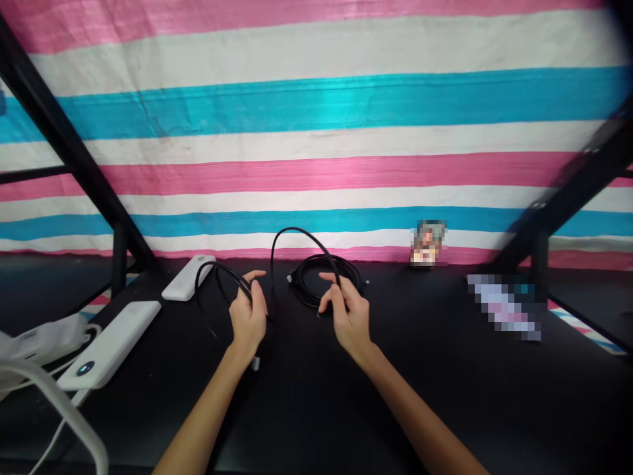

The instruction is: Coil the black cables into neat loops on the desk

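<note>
My left hand (248,316) is closed round several gathered strands of a black cable (299,229), its index finger stretched forward. From there the cable arches up and over to my right hand (350,315), which pinches it between thumb and fingers. A pale plug (255,363) hangs just below my left hand. Behind my right hand, a second black cable (359,267) lies coiled in a ring on the black table (316,409), with connector ends at both sides of the coil.
Two white power banks (116,340) (188,278) lie at the left, beside a white power strip (49,340) and white cords (74,422). A blurred card (428,244) stands at the back; another blurred item (504,309) lies at right. Black frame bars (74,145) flank a striped sheet (316,99).
</note>
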